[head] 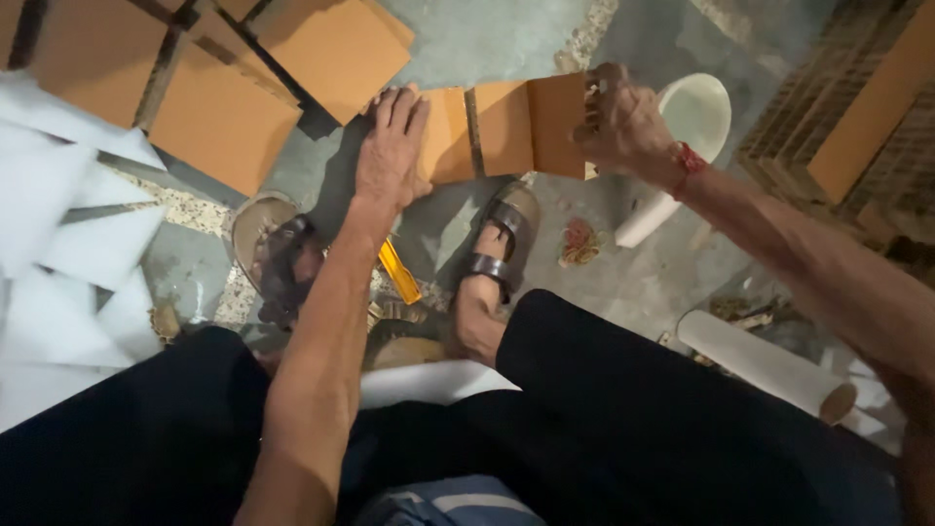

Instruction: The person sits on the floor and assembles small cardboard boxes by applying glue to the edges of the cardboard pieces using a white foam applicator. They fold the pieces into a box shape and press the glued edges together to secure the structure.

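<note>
Cardboard strip [502,129] lies on the floor [487,39] just beyond the sandalled foot [492,258]. Left hand [392,146] presses flat and open on its left end, anchoring it. Right hand [623,122] grips the right flap, apparently bending it upright along a crease.

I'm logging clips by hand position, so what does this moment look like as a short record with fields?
setting: concrete floor, seen from above by a seated person
left hand: left hand pressed flat on the folded cardboard piece
right hand: right hand grips the piece's right flap, bent upward
feet: sandals on both feet, below the piece
nearby: orange cardboard sheets upper left; white foam sheets at left; white bucket and white roll at right; yellow tool between the feet
</note>
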